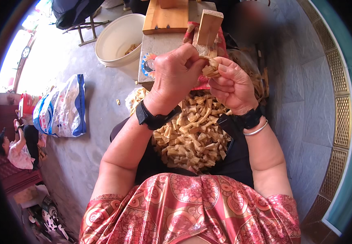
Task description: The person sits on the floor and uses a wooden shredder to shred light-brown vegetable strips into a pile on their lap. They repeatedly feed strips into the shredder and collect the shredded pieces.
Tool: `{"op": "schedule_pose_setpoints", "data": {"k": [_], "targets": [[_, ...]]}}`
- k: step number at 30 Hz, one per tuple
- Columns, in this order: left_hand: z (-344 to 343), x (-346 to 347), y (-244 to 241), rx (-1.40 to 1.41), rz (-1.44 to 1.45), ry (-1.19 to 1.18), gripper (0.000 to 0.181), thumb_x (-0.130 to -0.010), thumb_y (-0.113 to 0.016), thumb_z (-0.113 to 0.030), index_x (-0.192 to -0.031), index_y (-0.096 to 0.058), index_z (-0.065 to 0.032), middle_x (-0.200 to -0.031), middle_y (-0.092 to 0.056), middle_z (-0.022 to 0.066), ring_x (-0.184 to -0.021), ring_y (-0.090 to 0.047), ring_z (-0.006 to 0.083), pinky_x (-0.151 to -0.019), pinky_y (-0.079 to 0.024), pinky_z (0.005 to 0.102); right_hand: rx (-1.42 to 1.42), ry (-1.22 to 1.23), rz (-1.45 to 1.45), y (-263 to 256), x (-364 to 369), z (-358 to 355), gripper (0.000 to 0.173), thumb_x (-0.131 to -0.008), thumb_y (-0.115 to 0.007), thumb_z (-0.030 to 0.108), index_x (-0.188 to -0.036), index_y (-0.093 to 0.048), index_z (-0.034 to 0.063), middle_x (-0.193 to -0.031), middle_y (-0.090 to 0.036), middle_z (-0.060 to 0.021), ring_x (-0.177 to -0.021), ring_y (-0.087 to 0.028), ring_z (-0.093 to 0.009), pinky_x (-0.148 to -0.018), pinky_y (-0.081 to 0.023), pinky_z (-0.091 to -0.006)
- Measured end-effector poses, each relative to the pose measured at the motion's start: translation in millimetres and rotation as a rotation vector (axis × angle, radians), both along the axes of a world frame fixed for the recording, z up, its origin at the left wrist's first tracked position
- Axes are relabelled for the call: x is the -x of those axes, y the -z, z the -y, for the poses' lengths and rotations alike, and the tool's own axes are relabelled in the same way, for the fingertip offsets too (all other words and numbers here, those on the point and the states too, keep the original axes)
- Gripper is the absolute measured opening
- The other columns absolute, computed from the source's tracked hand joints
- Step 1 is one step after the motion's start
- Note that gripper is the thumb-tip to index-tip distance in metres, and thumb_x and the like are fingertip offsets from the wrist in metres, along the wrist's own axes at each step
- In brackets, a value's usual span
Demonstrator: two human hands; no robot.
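My left hand (pixel 176 71) pinches one end of a tan, twisted strip (pixel 211 67) that looks like dried plant fibre. The strip's thicker, folded end sits in the fingertips of my right hand (pixel 235 84). Both hands are raised over the near end of a low bench (pixel 151 44). Just beyond them an upright wooden block (pixel 210 27) stands on a board. Below my wrists, a heap of short tan folded pieces (pixel 194 131) lies between my legs; whatever holds it is mostly hidden.
Left of the bench stands a white plastic bucket (pixel 118 36) with some tan pieces inside. A white and blue woven sack (pixel 63 109) rests on the floor farther left. Another person (pixel 19 152) sits at the far left. More tan strips (pixel 255 79) lie at the right.
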State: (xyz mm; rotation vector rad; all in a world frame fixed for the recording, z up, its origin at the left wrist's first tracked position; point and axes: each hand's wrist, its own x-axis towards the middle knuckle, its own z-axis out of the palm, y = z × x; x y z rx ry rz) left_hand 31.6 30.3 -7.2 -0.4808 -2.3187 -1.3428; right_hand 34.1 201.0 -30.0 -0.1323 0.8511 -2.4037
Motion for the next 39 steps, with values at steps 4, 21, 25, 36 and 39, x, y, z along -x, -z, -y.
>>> {"op": "schedule_pose_setpoints", "data": {"k": [4, 21, 25, 36, 39], "targets": [[10, -4, -14, 0.042, 0.190, 0.215, 0.017, -0.075, -0.065, -0.013, -0.080, -0.064, 0.0034, -0.062, -0.059, 0.0168, -0.052, -0.059, 0.0221, -0.052, -0.046, 0.0307, -0.201, 0.145, -0.085, -7, 0, 5, 0.008, -0.089, -0.056, 0.010, -0.095, -0.059, 0.0055, -0.060, -0.045, 0.0066, -0.045, -0.035, -0.001, -0.041, -0.030, -0.0170], [51, 20, -16, -0.082, 0.652, 0.471, 0.037, -0.090, -0.057, -0.034, -0.072, -0.057, -0.0019, -0.059, -0.050, 0.0028, -0.053, -0.048, 0.0099, -0.049, -0.039, 0.0240, -0.712, 0.165, -0.636, -16, 6, -30, 0.014, -0.089, -0.058, 0.010, -0.079, -0.064, 0.0011, -0.061, -0.049, 0.0064, -0.054, -0.040, -0.002, -0.049, -0.032, -0.0190], [40, 16, -12, 0.196, 0.373, 0.354, 0.038, -0.091, -0.056, -0.035, -0.092, -0.062, 0.0019, -0.075, -0.062, 0.0079, -0.071, -0.057, 0.0166, -0.066, -0.046, 0.0342, -0.806, 0.141, -0.647, -12, 6, -25, 0.014, -0.087, -0.059, 0.008, -0.077, -0.063, -0.0005, -0.060, -0.050, 0.0058, -0.056, -0.041, -0.002, -0.049, -0.033, -0.0198], [27, 39, 12, 0.360, 0.190, 0.323, 0.017, -0.085, -0.058, -0.020, -0.087, -0.060, -0.0031, -0.064, -0.056, 0.0133, -0.057, -0.055, 0.0276, -0.057, -0.043, 0.0364, -1.068, 0.386, -0.810, 10, 40, -18, 0.021, -0.084, -0.060, 0.012, -0.068, -0.057, -0.0014, -0.054, -0.045, 0.0027, -0.053, -0.037, -0.004, -0.047, -0.033, -0.0247], [14, 50, 21, 0.329, 0.133, 0.138, 0.017, -0.084, -0.059, -0.021, -0.086, -0.060, -0.0045, -0.064, -0.058, 0.0138, -0.060, -0.057, 0.0307, -0.057, -0.044, 0.0381, -1.117, 0.551, -0.767, 15, 53, -9, 0.021, -0.084, -0.061, 0.013, -0.068, -0.058, -0.0011, -0.051, -0.049, -0.0032, -0.050, -0.042, -0.007, -0.048, -0.036, -0.0262]]}}
